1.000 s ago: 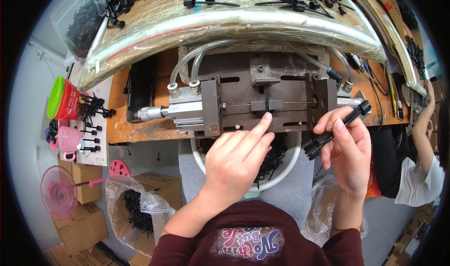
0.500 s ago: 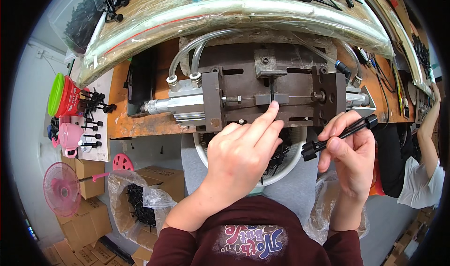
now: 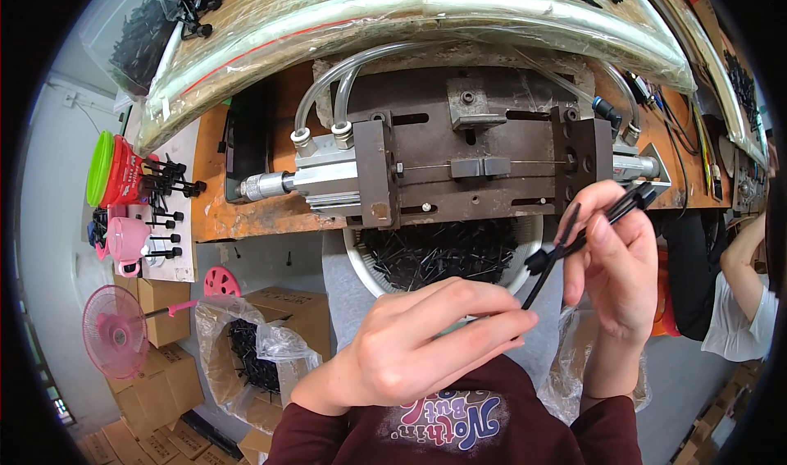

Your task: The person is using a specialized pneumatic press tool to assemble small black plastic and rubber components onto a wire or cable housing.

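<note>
My right hand is closed around several slim black plastic stems with knobbed ends, held beyond the bench's front edge at the right. Lower and to the left, my left hand pinches the lower end of a thin black plastic stem. That stem slants up across the bundle near my right fingers; whether they grip it too is unclear. Ahead of both hands stands a brown metal clamping fixture, with two small grey blocks at its middle on a thin rod. Neither hand touches it.
Beneath the fixture, a white basket holds many black pieces. Air cylinders with clear hoses flank the fixture. A pink fan, cartons and a lined box are at left. Another person's arm shows at right.
My left hand has drawn back from the fixture toward my right hand and now pinches a stem. The black stem at the fixture's middle is gone from there. The basket is more exposed.
</note>
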Tool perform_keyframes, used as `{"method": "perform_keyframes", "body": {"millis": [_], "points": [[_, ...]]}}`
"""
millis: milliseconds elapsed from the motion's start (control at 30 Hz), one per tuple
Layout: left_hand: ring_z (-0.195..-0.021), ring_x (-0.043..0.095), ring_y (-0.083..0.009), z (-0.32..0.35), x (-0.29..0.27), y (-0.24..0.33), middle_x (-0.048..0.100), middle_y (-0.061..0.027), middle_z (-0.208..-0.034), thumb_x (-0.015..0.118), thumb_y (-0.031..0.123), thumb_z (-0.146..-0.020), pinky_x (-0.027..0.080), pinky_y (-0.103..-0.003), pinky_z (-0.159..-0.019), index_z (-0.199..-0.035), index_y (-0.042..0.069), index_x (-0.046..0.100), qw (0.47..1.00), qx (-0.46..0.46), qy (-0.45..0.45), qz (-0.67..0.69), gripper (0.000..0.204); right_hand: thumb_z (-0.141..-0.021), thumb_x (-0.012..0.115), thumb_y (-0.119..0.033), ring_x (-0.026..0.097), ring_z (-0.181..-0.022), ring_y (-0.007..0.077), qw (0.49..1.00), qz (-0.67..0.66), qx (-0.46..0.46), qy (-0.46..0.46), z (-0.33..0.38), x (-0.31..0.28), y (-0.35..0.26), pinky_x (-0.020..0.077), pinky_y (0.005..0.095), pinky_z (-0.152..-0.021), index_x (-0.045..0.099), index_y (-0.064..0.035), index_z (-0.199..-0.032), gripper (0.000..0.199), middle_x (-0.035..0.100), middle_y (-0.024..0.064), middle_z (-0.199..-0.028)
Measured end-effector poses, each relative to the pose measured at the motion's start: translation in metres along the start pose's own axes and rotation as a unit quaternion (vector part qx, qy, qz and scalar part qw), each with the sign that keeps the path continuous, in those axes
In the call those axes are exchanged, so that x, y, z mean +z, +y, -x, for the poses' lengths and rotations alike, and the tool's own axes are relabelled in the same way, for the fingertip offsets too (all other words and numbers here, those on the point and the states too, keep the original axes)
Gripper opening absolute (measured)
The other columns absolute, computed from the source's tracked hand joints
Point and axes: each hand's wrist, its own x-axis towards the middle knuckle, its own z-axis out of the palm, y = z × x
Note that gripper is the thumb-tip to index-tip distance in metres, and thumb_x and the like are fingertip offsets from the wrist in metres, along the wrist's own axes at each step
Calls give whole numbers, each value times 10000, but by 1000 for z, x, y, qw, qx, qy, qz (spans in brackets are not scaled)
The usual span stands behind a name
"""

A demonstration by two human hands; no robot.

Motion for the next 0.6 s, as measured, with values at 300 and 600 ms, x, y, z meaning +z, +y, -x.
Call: {"method": "perform_keyframes", "body": {"millis": [300, 600], "points": [[-722, 656, -208, -7, 22, -40, 679, -122, -1123, 791, 67, -636, 521, -287, -654, -873, 24, 690, 967, 13, 50, -249, 261, -985, 496, -133, 658, -570, 226, 993, 53, -77, 75, 1, 5, -4, 548, 294, -464, 490, 41, -1058, 189, 638, 218, -902], [-627, 624, -151, -18, 23, -38, 688, -69, -1126, 784, 119, -672, 453, -252, -563, -893, 57, 697, 951, -9, 20, -307, 245, -1039, 381, -212, 514, -425, 132, 993, 3, -104, 50, 4, -5, -1, 403, 204, -365, 480, 24, -892, 295, 601, 227, -903]]}}
